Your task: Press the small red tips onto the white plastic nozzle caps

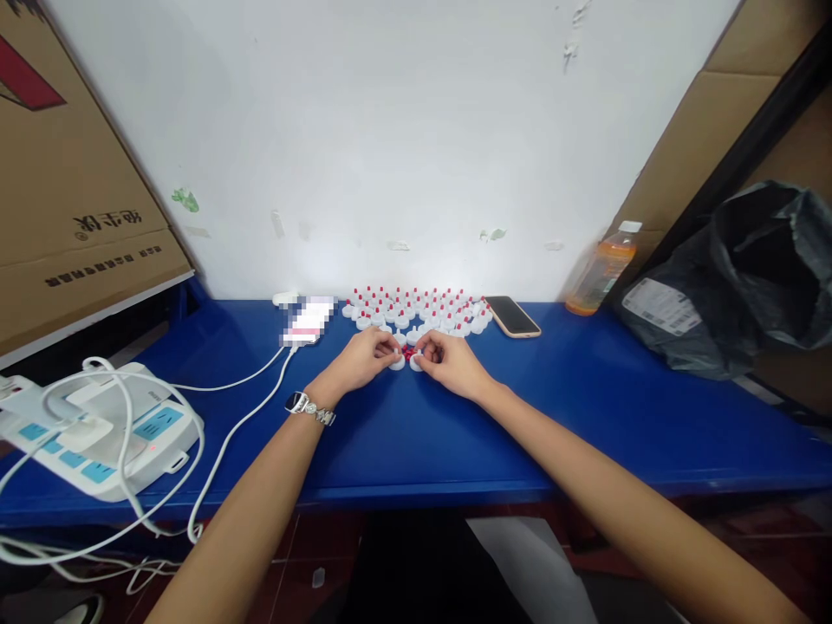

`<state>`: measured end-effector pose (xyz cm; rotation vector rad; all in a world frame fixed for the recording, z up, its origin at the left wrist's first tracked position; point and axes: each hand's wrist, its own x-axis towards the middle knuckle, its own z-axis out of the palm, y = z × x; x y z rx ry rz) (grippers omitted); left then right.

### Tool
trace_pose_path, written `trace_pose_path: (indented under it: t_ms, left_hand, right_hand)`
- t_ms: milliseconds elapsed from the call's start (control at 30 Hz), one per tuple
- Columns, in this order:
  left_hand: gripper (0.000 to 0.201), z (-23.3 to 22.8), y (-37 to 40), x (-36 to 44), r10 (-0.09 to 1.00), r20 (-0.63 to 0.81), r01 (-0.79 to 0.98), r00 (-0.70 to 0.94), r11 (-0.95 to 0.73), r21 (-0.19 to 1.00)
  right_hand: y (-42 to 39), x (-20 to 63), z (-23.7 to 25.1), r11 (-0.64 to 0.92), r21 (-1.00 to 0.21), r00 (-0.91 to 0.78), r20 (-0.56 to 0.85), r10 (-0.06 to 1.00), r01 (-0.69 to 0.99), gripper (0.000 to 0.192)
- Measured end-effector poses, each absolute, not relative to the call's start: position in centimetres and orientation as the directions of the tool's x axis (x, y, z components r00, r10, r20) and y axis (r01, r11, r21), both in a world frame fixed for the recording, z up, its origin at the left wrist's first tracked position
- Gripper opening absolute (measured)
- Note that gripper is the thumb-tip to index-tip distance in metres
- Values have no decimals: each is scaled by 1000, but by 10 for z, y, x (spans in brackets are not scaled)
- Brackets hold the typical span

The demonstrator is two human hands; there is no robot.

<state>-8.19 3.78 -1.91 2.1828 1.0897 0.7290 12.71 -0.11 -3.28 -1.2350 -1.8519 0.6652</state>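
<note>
Two hands are meeting at the frame's centre on the blue counter (585, 407): the left hand (364, 357) is pinching one white cap (397, 363), the right hand (448, 360) another (416, 362). Dozens of red-tipped caps (416, 310), too many to count, are lying just behind; one phone (511, 315) and one bottle (601, 270) are sitting to the right.

Both forearms stretch forward; left hand (364, 357) and right hand (450, 360) nearly meet, fingers curled in pinching grip.

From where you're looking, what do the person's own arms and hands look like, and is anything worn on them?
Both arms are bare, with no sleeves in view and no gloves. The left hand has a silver metal-link wristwatch with a dark face at its wrist. The right hand and its wrist carry nothing.
</note>
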Motion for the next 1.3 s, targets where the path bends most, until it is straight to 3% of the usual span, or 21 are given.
trace_pose_path:
  t_ms: [367, 600, 700, 900, 1067, 1300]
  left_hand:
    - [15, -21, 45, -78, 863, 286, 561, 416, -491, 667]
    - [28, -20, 43, -81, 868, 304, 561, 393, -488, 668]
    - [29, -15, 41, -83, 854, 347, 583, 388, -519, 625]
    - [27, -10, 37, -81, 823, 386, 616, 417, -568, 546]
    - [27, -9, 33, -78, 803, 419, 608, 423, -595, 526]
    - [28, -3, 20, -63, 749, 486, 570, 450, -660, 489]
  right_hand:
    - [4, 125, -35, 365, -791, -150, 336, 930, 491, 15]
    - [-3, 143, -25, 375, -735, -83, 401, 912, 565, 16]
    - [-2, 158, -21, 294, -676, 49, 440, 897, 676, 12]
    - [11, 171, -28, 137, -651, 145, 360, 922, 746, 33]
    - [16, 169, -34, 146, -668, 100, 315, 944, 729, 12]
    - [10, 173, -34, 111, -664, 112, 284, 952, 739, 11]
